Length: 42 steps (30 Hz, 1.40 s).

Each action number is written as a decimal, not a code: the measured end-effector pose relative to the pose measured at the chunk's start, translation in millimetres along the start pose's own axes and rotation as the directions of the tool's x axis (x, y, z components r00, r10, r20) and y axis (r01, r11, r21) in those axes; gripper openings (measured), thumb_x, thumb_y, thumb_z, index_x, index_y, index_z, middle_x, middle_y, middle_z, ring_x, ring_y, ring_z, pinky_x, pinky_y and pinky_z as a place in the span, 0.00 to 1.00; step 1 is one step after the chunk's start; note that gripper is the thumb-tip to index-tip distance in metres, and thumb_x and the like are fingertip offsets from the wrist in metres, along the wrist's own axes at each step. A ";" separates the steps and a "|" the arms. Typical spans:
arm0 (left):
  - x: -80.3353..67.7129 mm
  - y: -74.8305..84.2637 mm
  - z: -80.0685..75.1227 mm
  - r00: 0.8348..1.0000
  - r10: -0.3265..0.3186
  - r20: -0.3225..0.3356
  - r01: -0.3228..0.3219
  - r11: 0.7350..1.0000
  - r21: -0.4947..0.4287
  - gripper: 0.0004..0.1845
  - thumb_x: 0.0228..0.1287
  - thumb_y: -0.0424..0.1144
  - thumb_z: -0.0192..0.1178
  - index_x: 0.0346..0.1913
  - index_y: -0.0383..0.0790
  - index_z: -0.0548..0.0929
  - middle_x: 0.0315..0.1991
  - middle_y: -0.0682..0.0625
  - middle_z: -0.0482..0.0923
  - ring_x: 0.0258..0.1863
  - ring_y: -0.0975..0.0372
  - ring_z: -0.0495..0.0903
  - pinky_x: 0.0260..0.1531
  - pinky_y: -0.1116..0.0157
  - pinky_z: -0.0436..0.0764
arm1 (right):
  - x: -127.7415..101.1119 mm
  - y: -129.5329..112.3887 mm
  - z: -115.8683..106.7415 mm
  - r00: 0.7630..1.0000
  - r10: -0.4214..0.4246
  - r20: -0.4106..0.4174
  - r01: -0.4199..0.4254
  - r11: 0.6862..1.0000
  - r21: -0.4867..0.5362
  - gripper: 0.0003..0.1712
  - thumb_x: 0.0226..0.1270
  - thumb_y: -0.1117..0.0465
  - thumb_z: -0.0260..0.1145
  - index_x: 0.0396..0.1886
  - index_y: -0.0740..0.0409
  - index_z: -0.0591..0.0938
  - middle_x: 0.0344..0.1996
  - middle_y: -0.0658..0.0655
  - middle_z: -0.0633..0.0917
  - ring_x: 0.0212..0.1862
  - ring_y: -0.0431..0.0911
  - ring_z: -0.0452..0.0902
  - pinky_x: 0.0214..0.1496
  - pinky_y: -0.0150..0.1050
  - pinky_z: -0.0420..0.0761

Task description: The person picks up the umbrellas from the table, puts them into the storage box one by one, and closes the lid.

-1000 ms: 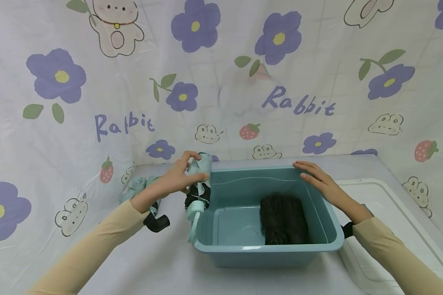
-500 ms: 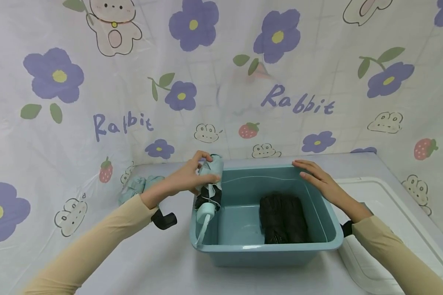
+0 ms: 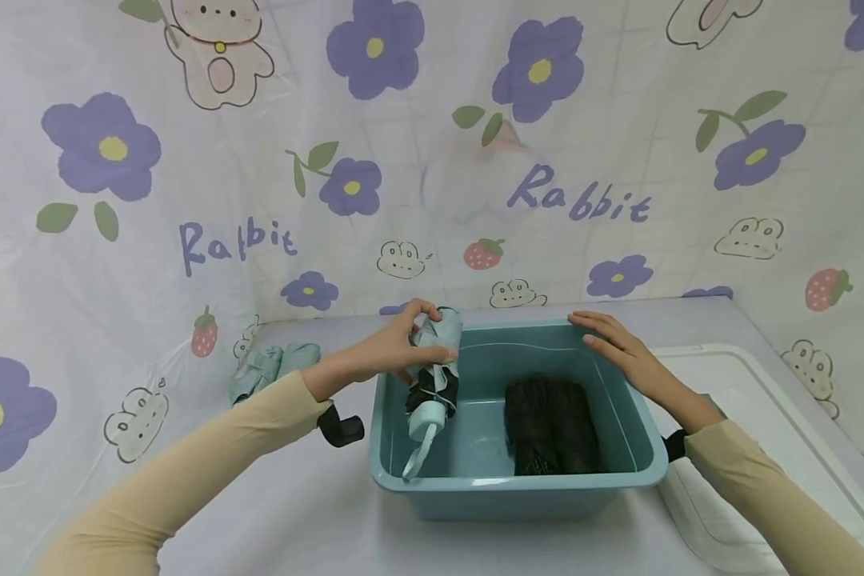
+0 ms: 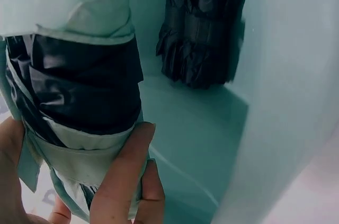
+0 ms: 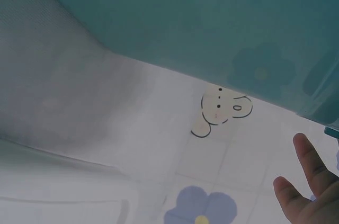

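Observation:
My left hand (image 3: 403, 344) grips a light blue-green folded umbrella (image 3: 432, 384), with black cloth showing below its band and a pale handle with a hanging strap. It is held inside the left end of a teal plastic bin (image 3: 518, 484). In the left wrist view, fingers and thumb wrap round the umbrella (image 4: 85, 86). Two black rolled bundles (image 3: 550, 424), which look like folded umbrellas, lie side by side in the right half of the bin. My right hand (image 3: 619, 352) rests on the bin's right rim, its fingers fairly straight.
Behind my left forearm, light blue-green rolled bundles (image 3: 259, 372) lie on the table, partly hidden. A white lid (image 3: 749, 416) lies flat right of the bin, under my right forearm. A printed sheet (image 3: 439, 160) hangs behind.
My left hand has carried the umbrella rightward, from the bin's left edge to inside it. My right hand stays on the rim, and the black bundles have not moved.

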<state>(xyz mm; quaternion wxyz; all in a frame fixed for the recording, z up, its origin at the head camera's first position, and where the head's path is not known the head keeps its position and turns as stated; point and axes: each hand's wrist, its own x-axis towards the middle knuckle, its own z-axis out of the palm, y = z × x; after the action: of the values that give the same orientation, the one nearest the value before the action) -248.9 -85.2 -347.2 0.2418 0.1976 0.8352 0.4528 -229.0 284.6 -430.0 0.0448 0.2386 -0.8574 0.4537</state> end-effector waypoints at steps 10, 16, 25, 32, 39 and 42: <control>14.0 0.6 18.9 0.996 -0.045 0.071 0.052 0.994 -0.092 0.30 0.57 0.48 0.63 0.55 0.52 0.56 0.55 0.38 0.61 0.43 0.51 0.75 0.29 0.53 0.82 | 0.1 0.5 -0.2 1.000 -0.006 -0.009 0.006 1.000 -0.002 0.24 0.74 0.61 0.47 0.68 0.56 0.64 0.69 0.59 0.59 0.69 0.61 0.50 0.61 0.69 0.51; 21.5 -3.2 29.1 0.992 -0.063 0.109 0.073 0.993 -0.091 0.31 0.57 0.47 0.63 0.55 0.50 0.55 0.55 0.37 0.59 0.45 0.50 0.75 0.29 0.55 0.82 | -3.0 -15.5 3.0 1.000 0.000 -0.008 0.000 1.000 0.002 0.24 0.74 0.64 0.46 0.67 0.64 0.63 0.67 0.65 0.59 0.67 0.65 0.50 0.59 0.71 0.51; 34.8 -3.1 44.9 0.988 -0.077 0.130 0.091 0.991 -0.102 0.31 0.57 0.45 0.63 0.55 0.47 0.55 0.59 0.37 0.54 0.46 0.49 0.73 0.31 0.54 0.82 | -1.1 -11.6 1.0 1.000 0.023 -0.002 -0.023 1.000 -0.013 0.24 0.74 0.62 0.46 0.68 0.60 0.63 0.68 0.63 0.59 0.68 0.63 0.50 0.59 0.71 0.51; 43.8 -5.1 57.6 0.986 -0.061 0.154 0.078 0.992 -0.103 0.30 0.58 0.44 0.63 0.55 0.46 0.55 0.64 0.33 0.40 0.50 0.45 0.69 0.29 0.54 0.82 | -0.2 -1.6 -1.1 1.000 0.015 -0.012 -0.014 1.000 0.004 0.24 0.74 0.60 0.47 0.68 0.56 0.64 0.68 0.59 0.59 0.69 0.61 0.50 0.61 0.70 0.50; 50.4 -12.7 73.1 0.981 -0.090 0.172 0.106 0.991 -0.083 0.30 0.58 0.43 0.62 0.55 0.45 0.55 0.62 0.32 0.41 0.49 0.45 0.66 0.29 0.53 0.82 | 0.1 -0.5 0.3 0.999 0.031 -0.009 -0.032 0.999 -0.008 0.25 0.74 0.58 0.46 0.68 0.55 0.64 0.69 0.60 0.59 0.69 0.61 0.50 0.61 0.70 0.50; 52.7 -15.1 79.4 0.979 -0.125 0.159 0.136 0.989 -0.056 0.30 0.58 0.43 0.63 0.55 0.45 0.55 0.62 0.33 0.43 0.49 0.47 0.65 0.30 0.53 0.82 | 0.5 0.1 0.7 0.999 0.036 -0.003 -0.036 0.999 -0.012 0.25 0.74 0.58 0.46 0.69 0.55 0.63 0.69 0.60 0.58 0.69 0.61 0.50 0.61 0.70 0.50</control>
<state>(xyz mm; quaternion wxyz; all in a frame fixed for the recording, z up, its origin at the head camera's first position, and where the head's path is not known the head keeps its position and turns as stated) -246.7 -11.5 -409.5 0.3415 0.1686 0.8095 0.4469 -229.4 284.0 -430.3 0.0392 0.2221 -0.8642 0.4497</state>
